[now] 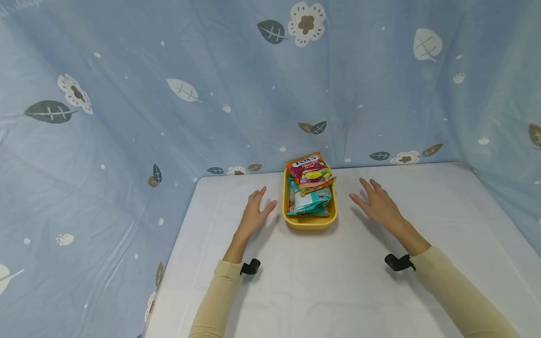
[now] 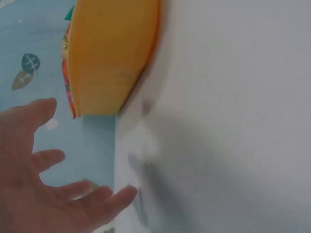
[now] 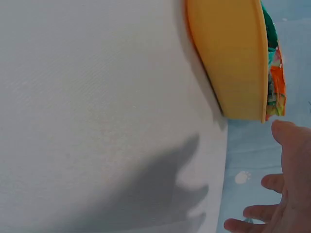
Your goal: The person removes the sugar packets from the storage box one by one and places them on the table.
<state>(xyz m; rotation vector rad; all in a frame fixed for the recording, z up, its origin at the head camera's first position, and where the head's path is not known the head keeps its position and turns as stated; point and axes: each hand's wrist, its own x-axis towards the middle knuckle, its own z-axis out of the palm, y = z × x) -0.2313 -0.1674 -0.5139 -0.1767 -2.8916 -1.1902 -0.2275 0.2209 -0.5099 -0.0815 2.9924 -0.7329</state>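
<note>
Smooth matt plastic yellow tray [image 1: 310, 221], glossy foil snack packets [image 1: 310, 174], matt white tablecloth [image 1: 321, 281]

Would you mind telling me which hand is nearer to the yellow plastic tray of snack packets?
Left. The left hand hovers open just beside the yellow plastic tray, its thumb almost at the rim; the right hand is open too, with a wider gap.

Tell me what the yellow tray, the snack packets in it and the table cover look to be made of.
Yellow tray: probably plastic; smooth, evenly coloured walls with rounded corners and a dull sheen.
Snack packets: likely printed plastic film; glossy, creased, bright graphics.
Table cover: seemingly white woven cloth; matte, with a fine ribbed texture in the wrist views.
</note>
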